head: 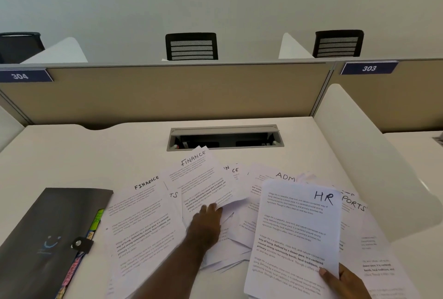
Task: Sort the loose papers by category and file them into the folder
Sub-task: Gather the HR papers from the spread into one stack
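While the right hand (342, 282) pinches the lower corner of an HR sheet (297, 236) between thumb and fingers, the left hand (206, 222) lies with fingers curled on a FINANCE sheet (199, 179) amid the fanned loose papers (239, 234) at mid-table. Sorting looks barely begun; next likely means gathering like headings. Sheets are thin, limp, white. A dark snap-tab folder (48, 231) lies closed by the table's (96, 150) left edge.

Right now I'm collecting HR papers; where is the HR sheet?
Lower right of the head view: the HR sheet is held by the right hand, overlapping the ADM sheet.
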Available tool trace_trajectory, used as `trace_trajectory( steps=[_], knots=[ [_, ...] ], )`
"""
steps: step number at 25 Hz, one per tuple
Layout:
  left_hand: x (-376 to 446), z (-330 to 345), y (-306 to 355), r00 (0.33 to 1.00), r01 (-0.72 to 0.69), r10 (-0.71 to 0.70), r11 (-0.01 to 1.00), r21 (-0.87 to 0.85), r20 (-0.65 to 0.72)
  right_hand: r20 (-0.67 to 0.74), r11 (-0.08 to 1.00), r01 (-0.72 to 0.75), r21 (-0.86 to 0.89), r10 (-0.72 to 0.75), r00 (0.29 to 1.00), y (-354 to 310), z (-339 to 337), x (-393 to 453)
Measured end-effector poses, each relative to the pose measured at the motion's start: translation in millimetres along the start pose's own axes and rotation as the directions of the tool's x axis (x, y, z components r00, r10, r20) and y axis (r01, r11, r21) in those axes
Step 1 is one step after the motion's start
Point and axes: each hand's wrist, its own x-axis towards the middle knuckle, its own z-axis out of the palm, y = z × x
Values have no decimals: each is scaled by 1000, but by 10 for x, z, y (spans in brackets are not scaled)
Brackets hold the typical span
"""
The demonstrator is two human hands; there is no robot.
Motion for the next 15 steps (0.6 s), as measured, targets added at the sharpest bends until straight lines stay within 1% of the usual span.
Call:
trace_trajectory(
  steps=[2,4,6,9,10,11,13,15],
  knots=[
    [-2,18,19,1000,6,-6,1000,1,-4,35,999,-10,45,8,999,-33,-6,-9],
    [-2,3,14,998,28,-30,998,-52,-46,44,997,-2,73,-1,999,-70,-28,-13],
    [12,-91,-17,984,80,-111,975,-208,-140,39,998,6,55,-8,999,-84,-31,-6],
    [67,-390,-111,932,176,-300,864,-473,-201,-2,999,-25,43,25,1000,-71,-36,-4],
    [85,-509,-146,919,177,-328,837,-517,-217,-6,997,-40,60,41,999,-71,-43,-5],
    [92,-630,-186,913,156,-327,833,-531,-244,-5,996,-49,76,50,999,-87,-53,-14],
    [77,-872,-257,902,98,-300,843,-529,-311,8,995,-45,88,44,999,-93,-58,-8],
    [49,-1105,-337,871,41,-293,843,-536,-395,24,994,-42,98,40,999,-85,-38,-5]
  ],
)
